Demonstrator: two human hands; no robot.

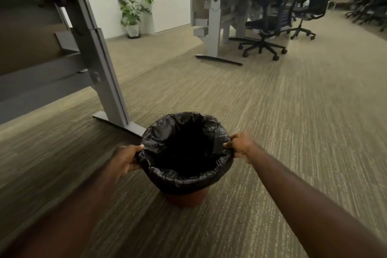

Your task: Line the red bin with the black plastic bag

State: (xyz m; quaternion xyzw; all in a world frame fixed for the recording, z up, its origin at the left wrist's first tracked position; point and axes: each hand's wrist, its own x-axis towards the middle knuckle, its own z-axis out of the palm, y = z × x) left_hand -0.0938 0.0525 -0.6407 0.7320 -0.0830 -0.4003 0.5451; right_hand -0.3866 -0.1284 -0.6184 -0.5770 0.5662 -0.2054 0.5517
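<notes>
A small red bin (184,199) stands on the carpet in front of me; only its lower part shows. The black plastic bag (185,178) sits inside it, its mouth open and its edge folded down over the rim all the way round. My left hand (125,158) grips the bag's folded edge at the bin's left side. On the right side, my right hand (240,144) pinches the same edge. Both arms reach forward from the bottom of the view.
A grey desk leg and foot (117,119) stand just behind and left of the bin. Another desk (215,27) and two black office chairs (270,33) are farther back on the right. A potted plant (133,16) stands by the far wall. Open carpet lies to the right.
</notes>
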